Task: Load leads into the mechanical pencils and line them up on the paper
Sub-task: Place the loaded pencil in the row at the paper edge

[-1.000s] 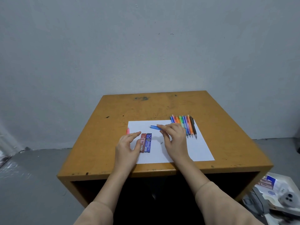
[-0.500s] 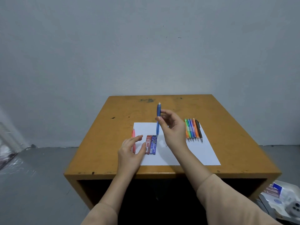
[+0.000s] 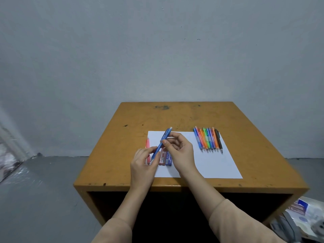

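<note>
Now | L hand (image 3: 142, 165), R hand (image 3: 182, 153) pinch blue pencil (image 3: 164, 139) | table (image 3: 175, 116), paper (image 3: 219, 165) | grey wall (image 3: 157, 50); floor clutter (image 3: 301, 218) unclear

We record a scuffed orange-brown tabletop (image 3: 175, 116) before a grey wall (image 3: 157, 50), a grey floor (image 3: 43, 190), and assorted boxes (image 3: 300, 206) at lower right.

Pencil row (image 3: 207, 140) right on paper (image 3: 210, 165) (lead cases (image 3: 165, 158) left)

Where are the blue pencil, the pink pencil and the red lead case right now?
blue pencil (image 3: 165, 135), head view, upper barrel below the cap.
pink pencil (image 3: 147, 143), head view, upper barrel.
red lead case (image 3: 162, 157), head view, its label face.
</note>
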The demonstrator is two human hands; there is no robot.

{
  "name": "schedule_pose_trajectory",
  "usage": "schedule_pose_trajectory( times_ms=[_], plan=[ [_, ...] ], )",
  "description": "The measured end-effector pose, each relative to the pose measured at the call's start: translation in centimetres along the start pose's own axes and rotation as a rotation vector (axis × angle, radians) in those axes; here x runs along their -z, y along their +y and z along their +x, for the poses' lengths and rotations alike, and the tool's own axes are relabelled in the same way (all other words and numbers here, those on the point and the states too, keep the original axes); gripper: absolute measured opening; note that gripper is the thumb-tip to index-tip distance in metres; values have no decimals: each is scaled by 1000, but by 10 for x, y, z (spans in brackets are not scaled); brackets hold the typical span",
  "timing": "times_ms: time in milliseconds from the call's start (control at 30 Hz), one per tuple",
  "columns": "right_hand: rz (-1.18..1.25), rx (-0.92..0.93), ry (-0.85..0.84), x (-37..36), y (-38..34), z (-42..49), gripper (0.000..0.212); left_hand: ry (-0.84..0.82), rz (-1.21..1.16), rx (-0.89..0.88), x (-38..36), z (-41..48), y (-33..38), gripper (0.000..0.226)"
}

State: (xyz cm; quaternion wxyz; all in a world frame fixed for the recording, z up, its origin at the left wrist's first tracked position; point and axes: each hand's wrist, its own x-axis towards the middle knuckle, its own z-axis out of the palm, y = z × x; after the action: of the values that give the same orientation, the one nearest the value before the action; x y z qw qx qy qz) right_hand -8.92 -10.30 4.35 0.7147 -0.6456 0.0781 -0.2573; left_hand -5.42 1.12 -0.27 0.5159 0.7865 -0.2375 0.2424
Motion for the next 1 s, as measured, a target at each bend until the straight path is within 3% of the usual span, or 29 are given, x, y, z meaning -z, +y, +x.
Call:
schedule_pose_trajectory(
  times_ms=[233, 433, 667, 833, 1000],
  plan=[
    [-90, 14, 7, 15, 0, 3, 22, 28, 5, 14, 0, 0, -4, 21],
    [-546, 29, 231, 47, 5, 6, 18, 34, -11, 60, 0, 0, -2, 21],
    [-978, -182, 182, 59, 20, 4, 33, 30, -1, 71, -1, 0, -1, 20],
    [-1106, -168, 206, 52, 21, 1, 37, 23, 14, 76, -1, 0, 0, 20],
    [-1134, -155, 196, 50, 19, 4, 26, 15, 18, 65, 0, 0, 0, 22]
  ],
)
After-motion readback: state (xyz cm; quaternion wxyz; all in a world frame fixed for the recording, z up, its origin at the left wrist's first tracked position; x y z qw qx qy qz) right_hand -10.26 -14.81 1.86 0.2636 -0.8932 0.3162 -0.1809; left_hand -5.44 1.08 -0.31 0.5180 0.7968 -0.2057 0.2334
